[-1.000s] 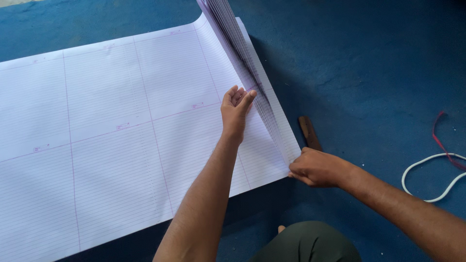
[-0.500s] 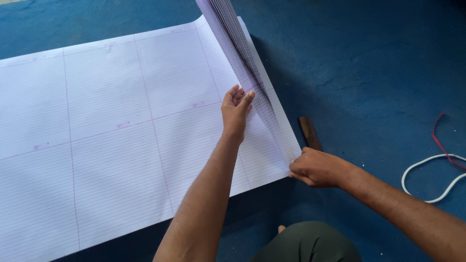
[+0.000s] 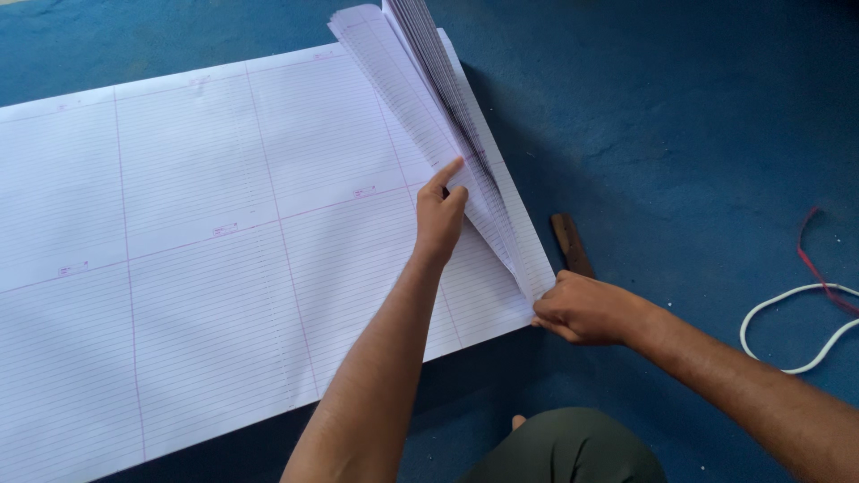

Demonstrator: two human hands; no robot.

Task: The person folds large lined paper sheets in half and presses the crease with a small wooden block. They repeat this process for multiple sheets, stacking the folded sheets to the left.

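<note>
Pinching the lifted sheets' (image 3: pixel 429 80) corner, right hand (image 3: pixel 586 309); left hand (image 3: pixel 440 215) fingers press them.

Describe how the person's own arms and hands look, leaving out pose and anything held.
Both arms are bare as far up as the head view shows, with no sleeve in sight. The left hand and the right hand wear no gloves. No watch, bracelet or ring is visible on either. The fingernails look short and unpainted.
</note>
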